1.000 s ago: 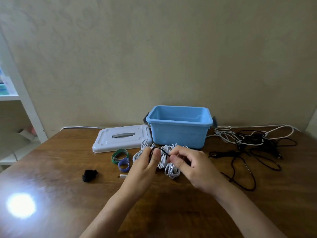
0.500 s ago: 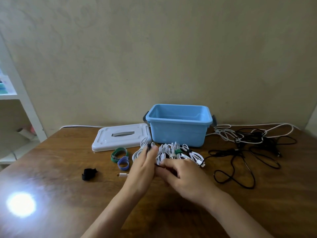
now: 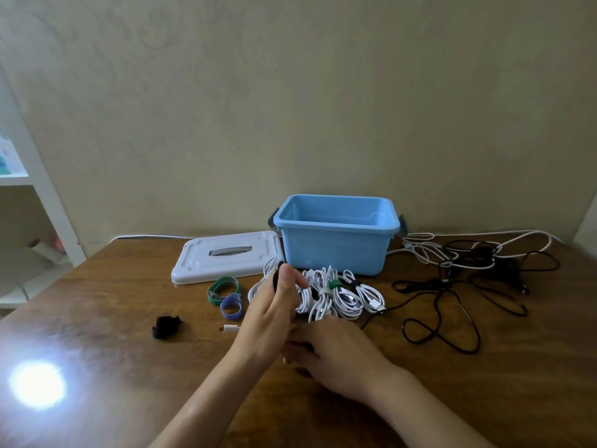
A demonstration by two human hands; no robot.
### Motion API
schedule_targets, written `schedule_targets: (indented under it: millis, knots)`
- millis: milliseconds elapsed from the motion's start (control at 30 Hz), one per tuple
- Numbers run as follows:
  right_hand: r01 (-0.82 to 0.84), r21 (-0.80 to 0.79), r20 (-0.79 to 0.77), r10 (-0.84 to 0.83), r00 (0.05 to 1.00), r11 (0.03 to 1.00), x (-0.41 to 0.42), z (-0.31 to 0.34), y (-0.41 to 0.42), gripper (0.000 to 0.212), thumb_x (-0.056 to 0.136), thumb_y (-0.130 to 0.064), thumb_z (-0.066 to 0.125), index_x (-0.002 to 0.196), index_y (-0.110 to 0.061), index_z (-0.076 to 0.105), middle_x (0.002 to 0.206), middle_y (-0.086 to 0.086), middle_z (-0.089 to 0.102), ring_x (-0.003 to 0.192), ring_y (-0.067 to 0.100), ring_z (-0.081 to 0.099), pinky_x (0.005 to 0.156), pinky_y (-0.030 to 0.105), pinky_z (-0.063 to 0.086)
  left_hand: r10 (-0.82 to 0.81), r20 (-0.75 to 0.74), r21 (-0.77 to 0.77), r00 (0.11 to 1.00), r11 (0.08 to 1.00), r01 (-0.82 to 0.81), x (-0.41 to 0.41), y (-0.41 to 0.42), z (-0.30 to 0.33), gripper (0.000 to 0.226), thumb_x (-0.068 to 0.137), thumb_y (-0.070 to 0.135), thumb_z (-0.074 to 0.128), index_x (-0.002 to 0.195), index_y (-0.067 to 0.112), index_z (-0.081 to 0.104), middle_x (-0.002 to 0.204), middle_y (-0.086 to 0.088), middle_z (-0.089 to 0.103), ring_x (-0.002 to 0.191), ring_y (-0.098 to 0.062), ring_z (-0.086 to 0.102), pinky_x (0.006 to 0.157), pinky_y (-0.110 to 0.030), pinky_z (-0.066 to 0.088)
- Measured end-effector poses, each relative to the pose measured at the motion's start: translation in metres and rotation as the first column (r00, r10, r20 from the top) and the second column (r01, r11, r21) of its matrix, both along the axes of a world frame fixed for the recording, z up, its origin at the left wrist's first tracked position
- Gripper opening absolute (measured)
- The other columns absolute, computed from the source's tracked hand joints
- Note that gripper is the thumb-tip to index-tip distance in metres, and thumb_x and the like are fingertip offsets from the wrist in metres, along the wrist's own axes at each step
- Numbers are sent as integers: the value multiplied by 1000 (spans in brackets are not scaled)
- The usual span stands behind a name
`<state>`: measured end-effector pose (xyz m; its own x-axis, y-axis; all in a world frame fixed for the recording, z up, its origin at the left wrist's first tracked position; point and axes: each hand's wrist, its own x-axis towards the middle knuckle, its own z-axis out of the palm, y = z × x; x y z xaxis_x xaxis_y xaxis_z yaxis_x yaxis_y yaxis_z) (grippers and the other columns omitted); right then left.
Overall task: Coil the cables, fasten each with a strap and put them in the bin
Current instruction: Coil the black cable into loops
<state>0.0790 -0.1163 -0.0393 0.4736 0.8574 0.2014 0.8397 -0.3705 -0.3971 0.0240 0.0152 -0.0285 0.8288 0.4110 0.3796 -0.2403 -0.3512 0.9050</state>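
head view: both hands [image 3: 310, 331] pinching black cable [image 3: 439, 318] over wooden table [image 3: 97, 318], beige wall [image 3: 290, 92].

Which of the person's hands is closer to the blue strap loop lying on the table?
Left. The left hand sits just right of the blue strap loop, gripping something dark. The right hand lies lower and farther right, nearer the person.

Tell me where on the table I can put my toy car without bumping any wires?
Bare wood lies at the near left, between the black strap and the table edge, and at the near right, in front of the black cables. It is crowded between the hands and the blue bin.
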Motion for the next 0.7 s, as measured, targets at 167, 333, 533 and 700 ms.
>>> schedule_targets:
  millis: [167, 333, 533, 700]
  knots:
    - [33, 25, -39, -32, 999, 999, 6, -4, -3, 41, 101, -53, 46, 86, -25, 71, 86, -7, 75, 80, 11, 67, 79, 35, 50, -111, 28, -164, 993, 980, 115, -4, -6, 7, 66, 91, 68, 33, 88, 7, 58, 55, 5, 33, 49, -12, 30, 50, -33, 25]
    - [56, -40, -12, -56, 998, 998, 15, 4, -9, 45, 98, -60, 52, 79, -22, 66, 74, -4, 66, 72, 9, 60, 68, 33, 43, -185, -27, -132, 982, 975, 180, -7, -2, 10, 59, 95, 58, 30, 88, 7, 58, 53, 9, 31, 43, -6, 26, 42, -23, 24]
    - [244, 24, 133, -245, 960, 969, 40, 23, -32, 39, 96, -64, 50, 91, -29, 67, 89, -11, 62, 87, 7, 59, 68, 30, 42, 82, -153, 409, 985, 912, -13, -6, 17, 5, 82, 90, 77, 8, 86, 22, 70, 62, 12, 57, 63, -5, 55, 60, -29, 37]
    - [390, 256, 143, -434, 889, 884, 45, 34, -48, 54, 77, -81, 51, 67, -29, 54, 52, -13, 48, 53, 2, 50, 47, 20, 27, 204, -178, 537, 963, 840, -78, -3, 14, 1, 93, 85, 78, 4, 85, 10, 68, 86, -4, 64, 83, -17, 59, 75, -39, 47]
